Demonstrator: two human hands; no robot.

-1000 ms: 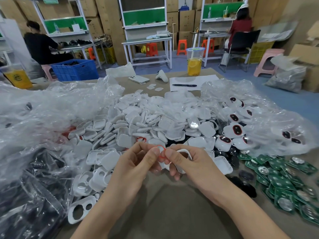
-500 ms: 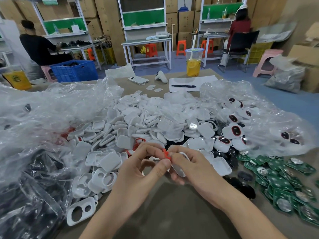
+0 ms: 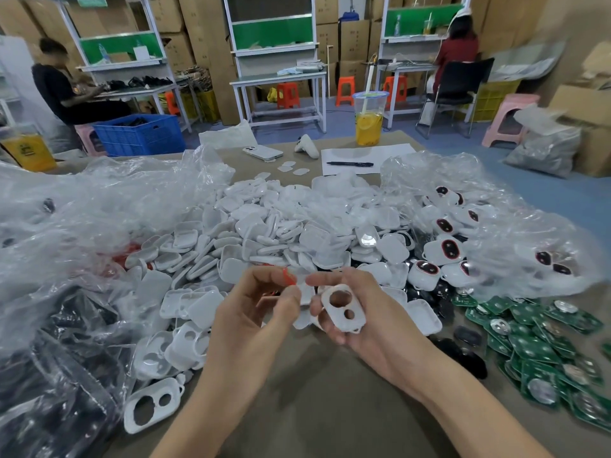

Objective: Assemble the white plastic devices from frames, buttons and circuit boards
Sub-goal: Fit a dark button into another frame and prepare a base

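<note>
My left hand [image 3: 254,312] pinches a small red ring-shaped piece [image 3: 288,278] between thumb and forefinger, just above the table. My right hand [image 3: 360,312] holds a white frame [image 3: 344,307] with two round holes, lying across its curled fingers, hole side up. The two hands are a little apart. Behind them lies a big heap of white shells [image 3: 264,233]. Assembled white devices [image 3: 443,251] with dark red-rimmed buttons lie at the right, partly under clear plastic. Green circuit boards [image 3: 535,345] are spread at the near right. More white frames [image 3: 155,403] lie at the near left.
Crumpled clear plastic bags [image 3: 86,219] cover the left of the table; black parts show through them. A drink cup [image 3: 368,119], paper with a pen [image 3: 350,164], and a phone [image 3: 263,153] sit at the far edge. Two people work at benches behind.
The hands, pressed together a second ago, have drawn apart. The red ring stays with my left hand, and the white frame now lies exposed in my right hand.
</note>
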